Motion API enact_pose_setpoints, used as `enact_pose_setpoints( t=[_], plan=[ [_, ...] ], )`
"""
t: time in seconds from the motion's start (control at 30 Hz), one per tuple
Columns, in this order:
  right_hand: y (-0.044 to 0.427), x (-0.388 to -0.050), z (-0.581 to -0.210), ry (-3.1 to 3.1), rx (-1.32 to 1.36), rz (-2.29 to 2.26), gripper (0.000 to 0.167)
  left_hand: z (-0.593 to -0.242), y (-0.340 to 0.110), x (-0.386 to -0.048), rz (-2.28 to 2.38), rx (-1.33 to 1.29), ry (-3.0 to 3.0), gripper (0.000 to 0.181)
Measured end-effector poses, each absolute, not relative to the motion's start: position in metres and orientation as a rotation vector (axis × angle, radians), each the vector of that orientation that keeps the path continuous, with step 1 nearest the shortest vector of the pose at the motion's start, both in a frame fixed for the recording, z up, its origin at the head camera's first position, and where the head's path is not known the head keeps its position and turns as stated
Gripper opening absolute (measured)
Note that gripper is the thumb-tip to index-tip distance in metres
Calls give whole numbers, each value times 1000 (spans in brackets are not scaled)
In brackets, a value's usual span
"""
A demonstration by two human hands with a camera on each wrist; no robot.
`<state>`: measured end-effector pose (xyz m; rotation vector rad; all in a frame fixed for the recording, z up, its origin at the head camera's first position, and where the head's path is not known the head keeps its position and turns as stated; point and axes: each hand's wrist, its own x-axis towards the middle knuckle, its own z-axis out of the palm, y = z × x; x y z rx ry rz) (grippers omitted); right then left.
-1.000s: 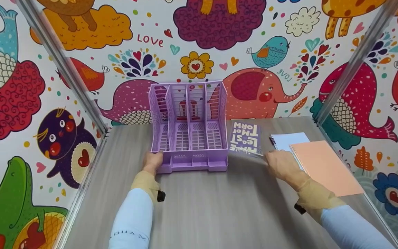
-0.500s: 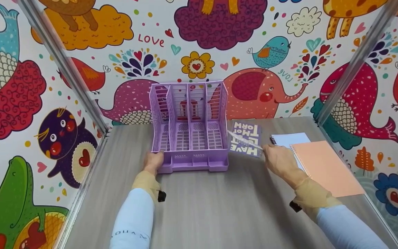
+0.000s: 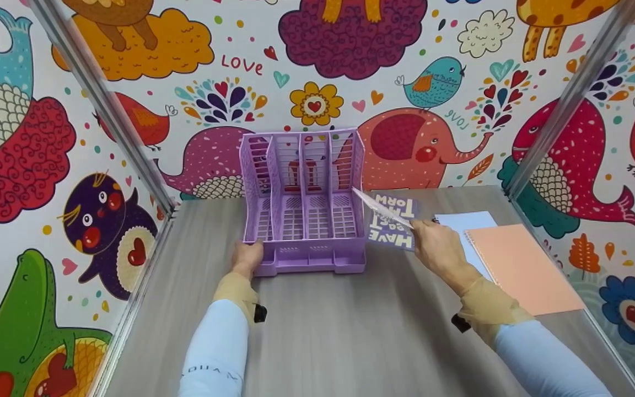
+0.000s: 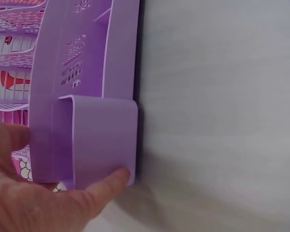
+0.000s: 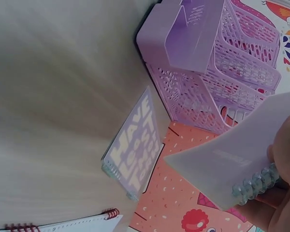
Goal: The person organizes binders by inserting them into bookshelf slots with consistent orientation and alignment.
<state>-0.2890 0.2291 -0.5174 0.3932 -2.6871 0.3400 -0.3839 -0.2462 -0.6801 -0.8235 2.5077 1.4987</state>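
Pinching a thin, perhaps plastic-covered, coil-bound notebook (image 5: 234, 150): right fingers (image 5: 260, 212).

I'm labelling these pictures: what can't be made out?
Head: some lettering on the purple notebook, behind the held notebook.
Head: part of the pale blue notebook, under the peach notebook.
Left wrist: part of the left hand, past the frame's edge.
Right wrist: part of the right hand, past the frame's edge.

"How is the rack (image 3: 303, 248) coloured?"
"It is tinted lilac and pierced in grids."
"And the pale notebook (image 5: 237, 145)?"
"It is ringed in teal; the lettered notebook (image 5: 137, 145) is printed cream on violet, and the plain notebook (image 3: 524, 270) is covered in peach."
"The wall (image 3: 405, 146)?"
"It is patterned with multicoloured animals on white."
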Motion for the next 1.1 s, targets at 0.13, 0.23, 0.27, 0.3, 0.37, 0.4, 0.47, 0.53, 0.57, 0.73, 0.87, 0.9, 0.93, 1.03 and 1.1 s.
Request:
enact_pose_setpoints(
  t=[0.13,0.23,0.27,0.3,0.37,0.4,0.47,0.53,0.57,0.73,0.87,0.9,0.93,1.03,1.1],
  plan=[
    [223,-291,-516,-2681,363,415,13,-673,-241,-377,1489,-839,2501,79],
    [219,-292,-515,-2653,336,483,12,-675,-242,-379,1480,-824,2510,80],
    [217,-293,-516,-2641,327,503,13,-678,-243,-381,1483,-831,2508,79],
    [216,-294,-516,-2630,319,521,15,-681,-244,-383,1484,-820,2506,80],
    [214,-295,-516,-2613,303,542,17,-686,-248,-387,1488,-806,2495,82],
    [213,-296,-516,-2608,296,549,17,-689,-250,-389,1489,-802,2487,84],
    [211,-297,-516,-2597,278,537,18,-693,-254,-392,1488,-795,2473,87],
    [209,-298,-515,-2583,264,509,19,-696,-257,-395,1478,-789,2476,88],
    [208,-299,-514,-2576,257,495,19,-697,-258,-396,1476,-787,2478,88],
    [203,-303,-511,-2544,238,537,23,-700,-260,-397,1494,-798,2487,86],
    [200,-307,-510,-2497,279,655,31,-700,-260,-397,1499,-789,2489,86],
    [199,-308,-510,-2492,289,678,32,-700,-259,-397,1500,-786,2489,86],
    [199,-309,-510,-2493,296,702,32,-699,-258,-397,1509,-783,2488,86],
    [197,-310,-510,-2505,294,748,30,-696,-256,-396,1523,-774,2483,86],
    [195,-311,-510,-2518,273,785,27,-695,-255,-395,1519,-783,2482,87]
  ],
)
